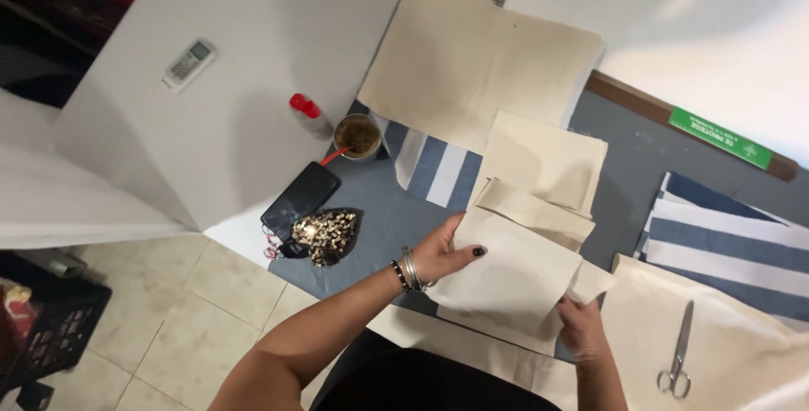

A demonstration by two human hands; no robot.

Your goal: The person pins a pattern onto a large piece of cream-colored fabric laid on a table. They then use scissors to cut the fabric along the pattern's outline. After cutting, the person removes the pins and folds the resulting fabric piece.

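Between both hands, cream cloth piece [510,280] folded; creased.

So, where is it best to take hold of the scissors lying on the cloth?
Grip the scissors by the two finger loops, coming from the near edge of the table. They lie flat on the beige cloth, loops toward the person, closed blades pointing away.

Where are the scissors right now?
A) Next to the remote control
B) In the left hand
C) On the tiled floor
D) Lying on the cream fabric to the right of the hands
D: the scissors lie flat on the cream fabric, just right of the right hand, untouched by either hand.
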